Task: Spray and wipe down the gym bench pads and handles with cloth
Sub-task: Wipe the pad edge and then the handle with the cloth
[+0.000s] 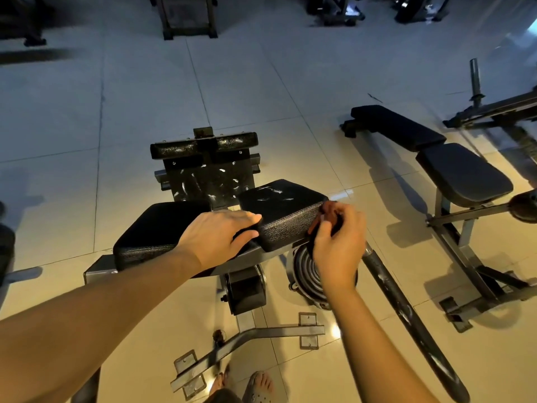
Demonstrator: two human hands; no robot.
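Head view: right hand (338, 242) clutches dark cloth (328, 212) at the near right corner of right pad (282, 205); left hand (216, 237), fingers relaxed, rests on that pad's left edge. Wiping judged early: left pad (157, 225) and the long handle bar (406, 309) right of that pad likely remain; no spray bottle visible.

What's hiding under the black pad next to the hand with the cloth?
Under the right pad sit round metal discs and a grey frame. The right hand, gripping the dark cloth, covers part of the discs.
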